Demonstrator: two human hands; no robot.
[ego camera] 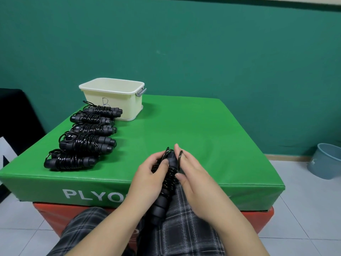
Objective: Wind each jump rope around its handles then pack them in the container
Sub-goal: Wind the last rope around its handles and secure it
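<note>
Nearly wound: a sixth jump rope held over the lap

Seen from the person's own head, both hands meet at the near edge of a green padded worktop (pixel 184 122). The left hand (pixel 149 174) curls round the paired black handles of a jump rope (pixel 167 183), thumb pressed on the coils, probably to keep the handles side by side and stop the wrap from slipping. The right hand (pixel 191 178) lies against the other side, fingers mostly straight, with a last loop of cord standing up between the fingers near the top end; whether it pinches that loop I cannot tell. The bundle points away from the body, its lower end over a plaid-trousered lap, likely so the cord can be turned freely.

To the left, five wound ropes (pixel 86 137) lie in a row on the worktop, each set crosswise, leading back to a pale cream container (pixel 118 106) with a grey side handle. They appear staged beside it for packing; what is inside it cannot be seen. A blue bucket (pixel 326 159) stands on the tiled floor at far right
</note>
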